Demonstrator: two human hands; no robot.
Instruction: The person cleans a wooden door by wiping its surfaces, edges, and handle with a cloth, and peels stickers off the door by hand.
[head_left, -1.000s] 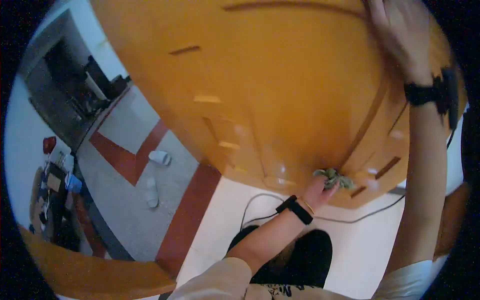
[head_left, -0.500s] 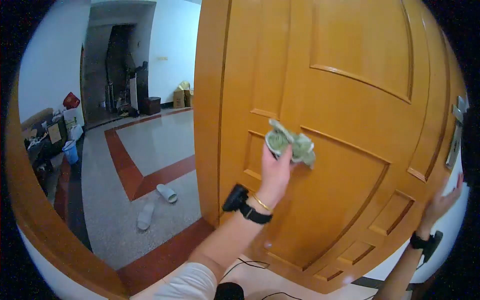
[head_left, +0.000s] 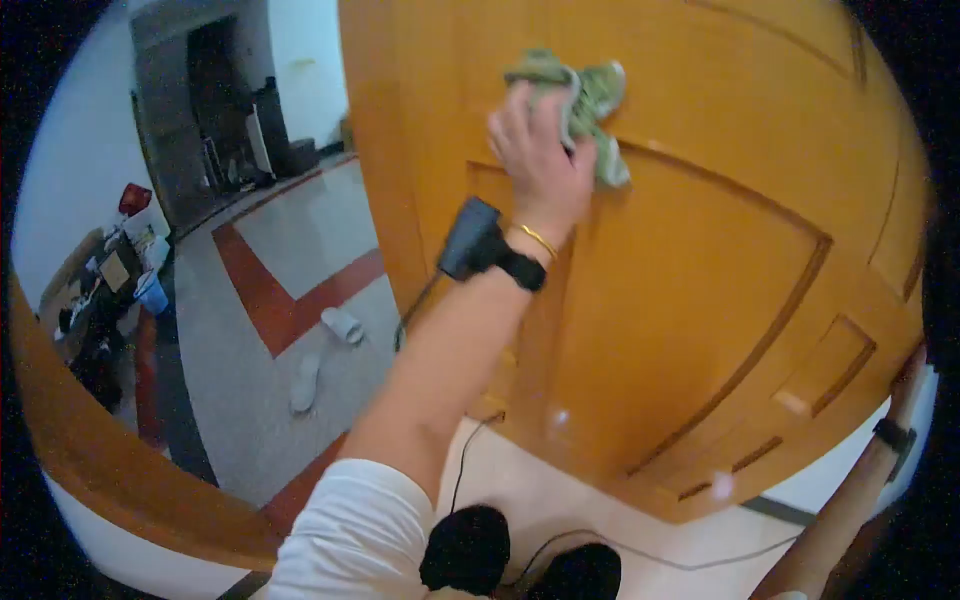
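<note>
My left hand point(head_left: 543, 165) holds a crumpled green cloth point(head_left: 595, 95) with pale edging against the wooden door point(head_left: 680, 310). The cloth spreads past my fingers to the right, above the corner of a raised panel moulding. A black strap with a dark box and a gold bangle sit on my left wrist. Far to the right, my right hand point(head_left: 910, 375) is by the door's edge; its fingers are dark and partly hidden at the rim of the view. That wrist also wears a black strap point(head_left: 893, 435).
Thin black cables point(head_left: 690, 567) run over the pale floor by my dark shoes point(head_left: 468, 545). Beyond the doorway frame point(head_left: 130, 480) lie two light slippers point(head_left: 343, 326). A blue bin point(head_left: 151, 292) and clutter stand by the far left wall.
My left hand and the cloth appear higher in view, its fingers now laid over the cloth. The view has tilted down, showing my shoes. My right hand has shifted to the door's edge.
</note>
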